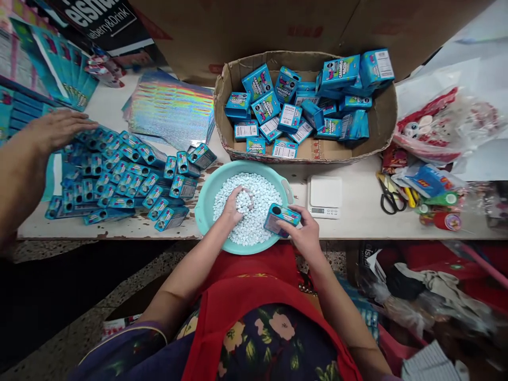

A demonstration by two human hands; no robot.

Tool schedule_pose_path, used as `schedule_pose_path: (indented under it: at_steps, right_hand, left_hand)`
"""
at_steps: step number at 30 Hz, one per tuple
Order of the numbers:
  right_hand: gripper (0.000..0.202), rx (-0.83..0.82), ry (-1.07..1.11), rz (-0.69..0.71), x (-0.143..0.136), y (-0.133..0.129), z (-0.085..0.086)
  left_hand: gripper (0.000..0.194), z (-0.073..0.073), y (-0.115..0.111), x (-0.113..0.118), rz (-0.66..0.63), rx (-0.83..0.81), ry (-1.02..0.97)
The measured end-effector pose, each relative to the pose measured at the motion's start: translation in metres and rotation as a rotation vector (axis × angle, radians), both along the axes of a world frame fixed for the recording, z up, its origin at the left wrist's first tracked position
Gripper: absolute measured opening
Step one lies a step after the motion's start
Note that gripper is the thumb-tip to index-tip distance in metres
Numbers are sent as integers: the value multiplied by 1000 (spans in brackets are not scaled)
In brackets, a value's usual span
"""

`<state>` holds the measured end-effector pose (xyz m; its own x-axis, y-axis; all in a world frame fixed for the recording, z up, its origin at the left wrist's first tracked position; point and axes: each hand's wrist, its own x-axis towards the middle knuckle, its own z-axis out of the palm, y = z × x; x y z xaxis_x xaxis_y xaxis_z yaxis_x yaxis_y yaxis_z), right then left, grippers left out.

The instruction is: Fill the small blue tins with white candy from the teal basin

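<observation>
A mint-green basin (204, 203) filled with small white candies (256, 230) sits at the table's front edge. My left hand (234, 207) is in the basin, its fingers curled round a scoop of the candies. Over the basin's right side, my right hand (304, 227) grips a small blue box (281, 216) with a dark round hole in its upper face. The box is beside the heaped candies, a short way from my left hand.
Behind the basin a cardboard tray (307, 153) holds several blue boxes. A white scale (324, 196) and scissors (391, 196) lie to the right. Many holed boxes (127, 180) stand at the left, under another person's hand (63, 127). Shiny sheets (170, 108) lie behind.
</observation>
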<state>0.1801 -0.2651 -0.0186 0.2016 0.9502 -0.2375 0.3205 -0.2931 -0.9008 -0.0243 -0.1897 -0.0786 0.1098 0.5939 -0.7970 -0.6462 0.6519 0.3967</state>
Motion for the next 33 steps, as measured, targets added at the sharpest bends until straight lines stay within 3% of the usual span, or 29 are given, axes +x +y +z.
schedule_pose_path:
  at_steps: [5,8,15,24,33]
  right_hand:
    - [32,269,-258,202,-39,1,-3]
    - [31,312,-334,285,-54,2,-4]
    - [31,317,-376,294,-63,3,0]
    - [34,316,-303,250,-58,4,1]
    - [34,299,-254,178,-55,-6,3]
  left_hand:
    - [26,50,-9,2,49,238,-55]
    - [27,67,-14,10,117,389,6]
    - [25,65,-16,17,185,401,149]
    - [24,83,-15,20,122,486,195]
    - [24,83,-21,25,64,571,269]
